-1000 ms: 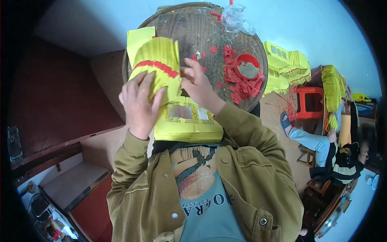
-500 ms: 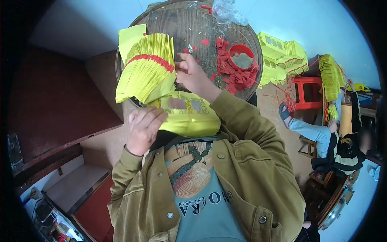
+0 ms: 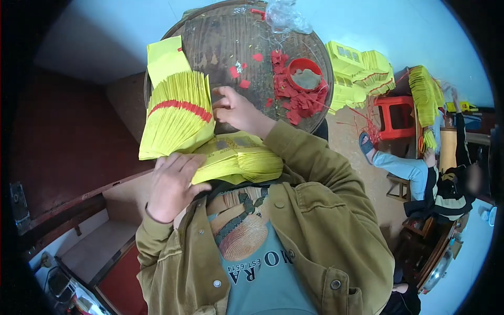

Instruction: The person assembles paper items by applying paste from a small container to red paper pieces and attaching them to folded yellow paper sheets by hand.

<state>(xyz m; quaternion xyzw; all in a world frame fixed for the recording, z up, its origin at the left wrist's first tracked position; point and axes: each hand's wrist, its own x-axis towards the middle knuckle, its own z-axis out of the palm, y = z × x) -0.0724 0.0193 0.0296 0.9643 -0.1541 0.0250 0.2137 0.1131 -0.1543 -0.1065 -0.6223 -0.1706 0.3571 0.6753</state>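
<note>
A fanned yellow paper bundle point(image 3: 176, 128) with a red band across it lies at the left edge of the round table. Below it, against my body, a printed yellow paper stack point(image 3: 257, 165) has its side sheets spread. My left hand point(image 3: 176, 184) grips the left corner of this lower stack, fingers over it and thumb beneath. My right hand point(image 3: 236, 110) is just right of the fanned bundle, fingers loosely bent and apart, with nothing visible in them. Another yellow paper point(image 3: 168, 58) sticks out behind the bundle.
The round wooden table point(image 3: 226, 37) also holds red paper pieces point(image 3: 302, 105), a red bowl point(image 3: 304, 74) and a plastic bag point(image 3: 286, 17). At right are yellow paper stacks point(image 3: 362, 68), a red stool point(image 3: 394, 118) and a seated person point(image 3: 454, 194).
My left hand has left the fanned bundle and moved down to the lower stack. The bundle has spread out and sits lower, and the lower stack's side sheets have opened.
</note>
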